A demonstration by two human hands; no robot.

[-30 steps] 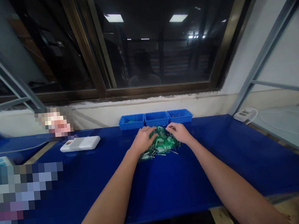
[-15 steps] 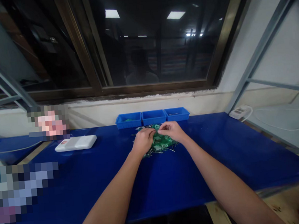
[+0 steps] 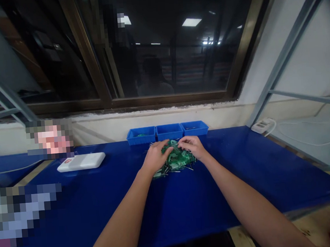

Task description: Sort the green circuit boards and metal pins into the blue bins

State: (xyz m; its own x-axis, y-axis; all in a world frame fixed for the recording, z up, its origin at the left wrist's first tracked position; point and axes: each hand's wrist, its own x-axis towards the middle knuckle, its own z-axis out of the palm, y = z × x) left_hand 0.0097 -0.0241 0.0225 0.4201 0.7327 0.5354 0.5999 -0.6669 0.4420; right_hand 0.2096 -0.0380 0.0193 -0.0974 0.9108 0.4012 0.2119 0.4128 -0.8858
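Note:
A heap of green, shiny, see-through pieces (image 3: 181,161) lies on the blue table, with thin metal pins or screws (image 3: 189,168) sticking out round its edges. My left hand (image 3: 156,155) rests over the heap's left side, thumb and fingers apart. At the upper right of the heap, my right hand (image 3: 194,147) has its thumb and fingertips pinched together. Whatever sits in that pinch is too small to make out. Both hands partly cover the heap.
Behind the heap stand three blue bins: the left bin (image 3: 141,139) with green bits, the middle bin (image 3: 170,133), and the right bin (image 3: 194,130) with thin metal pieces. A white device (image 3: 81,162) lies at left, a power strip (image 3: 264,125) at right. A person sits at far left.
My left hand's thumb and fingers have parted, where they were closer together before. My right hand has shifted slightly away from the left, still pinched. The view has tilted a little.

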